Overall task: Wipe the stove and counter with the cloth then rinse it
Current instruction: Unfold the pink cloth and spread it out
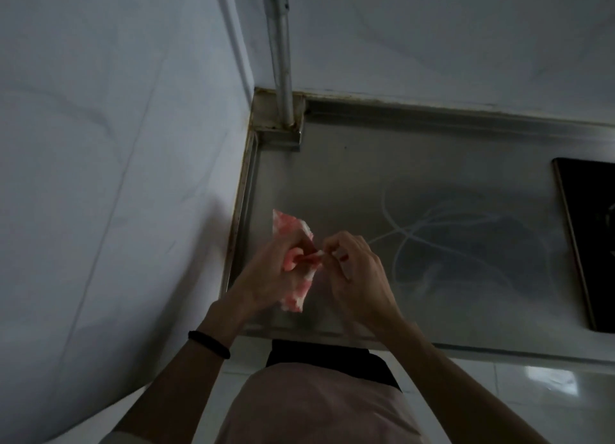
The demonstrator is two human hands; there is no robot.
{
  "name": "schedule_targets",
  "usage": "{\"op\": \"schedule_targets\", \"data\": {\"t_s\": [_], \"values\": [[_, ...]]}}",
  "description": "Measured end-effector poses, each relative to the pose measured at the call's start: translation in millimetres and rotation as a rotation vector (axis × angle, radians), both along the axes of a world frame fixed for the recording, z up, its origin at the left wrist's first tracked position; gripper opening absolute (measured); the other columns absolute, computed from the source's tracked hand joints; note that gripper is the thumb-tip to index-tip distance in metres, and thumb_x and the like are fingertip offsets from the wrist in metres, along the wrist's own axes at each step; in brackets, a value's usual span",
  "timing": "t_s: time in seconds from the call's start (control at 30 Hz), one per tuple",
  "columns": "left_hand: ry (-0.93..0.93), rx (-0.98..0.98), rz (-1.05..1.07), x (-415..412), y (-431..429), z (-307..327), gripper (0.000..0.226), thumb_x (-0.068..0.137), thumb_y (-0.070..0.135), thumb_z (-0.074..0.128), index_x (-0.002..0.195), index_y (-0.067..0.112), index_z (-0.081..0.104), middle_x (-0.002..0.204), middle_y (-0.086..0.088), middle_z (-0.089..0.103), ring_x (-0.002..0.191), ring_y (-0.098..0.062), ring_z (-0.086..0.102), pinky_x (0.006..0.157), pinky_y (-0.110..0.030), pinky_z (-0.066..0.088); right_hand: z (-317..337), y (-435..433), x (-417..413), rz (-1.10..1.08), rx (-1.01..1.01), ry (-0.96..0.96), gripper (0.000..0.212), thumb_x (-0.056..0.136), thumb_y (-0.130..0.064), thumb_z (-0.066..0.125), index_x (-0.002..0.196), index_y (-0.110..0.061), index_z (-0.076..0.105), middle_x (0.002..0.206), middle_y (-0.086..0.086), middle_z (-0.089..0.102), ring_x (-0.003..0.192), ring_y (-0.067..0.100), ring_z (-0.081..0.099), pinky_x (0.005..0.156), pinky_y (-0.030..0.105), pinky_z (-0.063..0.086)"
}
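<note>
A pink and white cloth (290, 228) is bunched between both hands above the steel counter (416, 164), near its left edge. My left hand (269, 277) grips the bulk of the cloth, with parts sticking out above and below the fist. My right hand (357, 267) pinches an edge of the same cloth at the fingertips, right beside the left hand. The black stove (585, 244) shows only as a dark slab at the right edge of the view, well away from both hands.
A white wall (116, 177) runs close along the counter's left side. A grey pipe (281, 60) comes down into the back left corner. Wet swirl marks (432, 234) streak the counter between my hands and the stove. Glossy floor tiles (532, 387) lie below the counter's front edge.
</note>
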State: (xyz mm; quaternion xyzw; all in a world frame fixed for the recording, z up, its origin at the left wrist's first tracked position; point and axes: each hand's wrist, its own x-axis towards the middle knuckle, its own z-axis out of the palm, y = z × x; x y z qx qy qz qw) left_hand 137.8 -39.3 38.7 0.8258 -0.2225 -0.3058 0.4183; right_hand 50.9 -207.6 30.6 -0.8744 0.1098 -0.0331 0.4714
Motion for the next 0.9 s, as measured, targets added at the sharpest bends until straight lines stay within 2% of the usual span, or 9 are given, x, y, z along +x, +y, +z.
{"op": "schedule_targets", "data": {"t_s": [0.1, 0.17, 0.23, 0.33, 0.43, 0.57, 0.7, 0.8, 0.9], "values": [[-0.078, -0.044, 0.022, -0.6, -1.8, 13.6, 0.023, 0.098, 0.016, 0.072, 0.119, 0.010, 0.063, 0.108, 0.001, 0.074, 0.099, -0.007, 0.073, 0.091, -0.023, 0.058, 15.4, -9.3, 4.1, 0.040, 0.039, 0.017, 0.008, 0.100, -0.038, 0.055, 0.095, -0.034, 0.052, 0.093, -0.020, 0.065, 0.089, 0.002, 0.064, 0.072, 0.029, 0.054], [-0.152, -0.067, 0.099, -1.1, -3.4, 23.8, 0.015, 0.099, 0.009, 0.068, 0.112, 0.008, 0.062, 0.102, 0.005, 0.073, 0.095, -0.004, 0.071, 0.086, -0.018, 0.056, 24.6, -13.8, 6.7, 0.082, 0.074, 0.034, 0.010, 0.102, -0.040, 0.049, 0.095, -0.033, 0.046, 0.084, -0.024, 0.067, 0.075, -0.001, 0.065, 0.062, 0.019, 0.047], [-0.235, -0.074, 0.175, -2.1, -5.7, 37.1, 0.008, 0.101, 0.007, 0.065, 0.100, 0.011, 0.058, 0.088, 0.011, 0.066, 0.082, -0.002, 0.066, 0.074, -0.015, 0.050, 33.9, -15.8, 8.8, 0.125, 0.121, 0.057, 0.020, 0.097, -0.048, 0.045, 0.098, -0.028, 0.046, 0.083, -0.024, 0.070, 0.069, 0.000, 0.067, 0.061, 0.022, 0.048], [-0.295, -0.089, 0.205, -2.7, -6.1, 59.7, 0.015, 0.101, 0.007, 0.064, 0.097, 0.018, 0.055, 0.087, 0.011, 0.063, 0.080, -0.002, 0.064, 0.074, -0.012, 0.046, 40.3, -17.7, 12.5, 0.198, 0.157, 0.092, 0.035, 0.090, -0.044, 0.059, 0.119, -0.023, 0.056, 0.100, -0.012, 0.075, 0.092, 0.010, 0.073, 0.083, 0.042, 0.057], [-0.318, -0.106, 0.241, -2.0, -4.7, 80.6, 0.014, 0.100, 0.008, 0.065, 0.098, 0.019, 0.056, 0.089, 0.009, 0.065, 0.083, -0.006, 0.066, 0.076, -0.017, 0.051, 38.2, -18.5, 16.5, 0.257, 0.159, 0.061, 0.043, 0.093, -0.028, 0.074, 0.132, -0.021, 0.057, 0.110, -0.009, 0.075, 0.102, 0.007, 0.071, 0.094, 0.041, 0.056], [-0.322, -0.104, 0.327, -1.0, -4.4, 99.0, 0.009, 0.100, 0.012, 0.066, 0.099, 0.016, 0.058, 0.090, 0.005, 0.065, 0.085, -0.008, 0.067, 0.078, -0.020, 0.057, 31.7, -11.1, 16.9, 0.229, 0.194, 0.003, 0.055, 0.084, -0.048, 0.079, 0.126, -0.026, 0.051, 0.107, -0.017, 0.070, 0.101, -0.001, 0.069, 0.090, 0.026, 0.057], [-0.355, -0.139, 0.416, 1.9, -10.3, 112.4, 0.014, 0.096, 0.006, 0.069, 0.095, 0.016, 0.059, 0.086, 0.003, 0.065, 0.080, -0.006, 0.065, 0.072, -0.013, 0.051, 29.6, 3.3, 11.6, 0.172, 0.228, -0.017, 0.051, 0.081, -0.066, 0.077, 0.110, -0.041, 0.044, 0.108, -0.030, 0.067, 0.101, -0.009, 0.067, 0.085, 0.009, 0.053], [-0.374, -0.169, 0.431, 4.2, -16.4, 123.0, 0.026, 0.094, 0.004, 0.071, 0.090, 0.025, 0.057, 0.083, 0.004, 0.065, 0.075, -0.004, 0.064, 0.067, -0.012, 0.050, 31.8, 9.9, 9.2, 0.127, 0.241, -0.073, 0.046, 0.084, -0.062, 0.078, 0.111, -0.035, 0.053, 0.114, -0.021, 0.070, 0.104, -0.003, 0.067, 0.086, 0.014, 0.054], [-0.376, -0.192, 0.418, 8.3, -23.7, 132.2, 0.025, 0.094, 0.007, 0.071, 0.090, 0.028, 0.057, 0.083, 0.008, 0.065, 0.077, -0.005, 0.065, 0.067, -0.013, 0.052, 41.3, 10.7, 11.1, 0.134, 0.294, -0.134, 0.033, 0.089, -0.053, 0.077, 0.111, -0.035, 0.060, 0.117, -0.017, 0.070, 0.107, 0.002, 0.067, 0.089, 0.023, 0.056]]}}
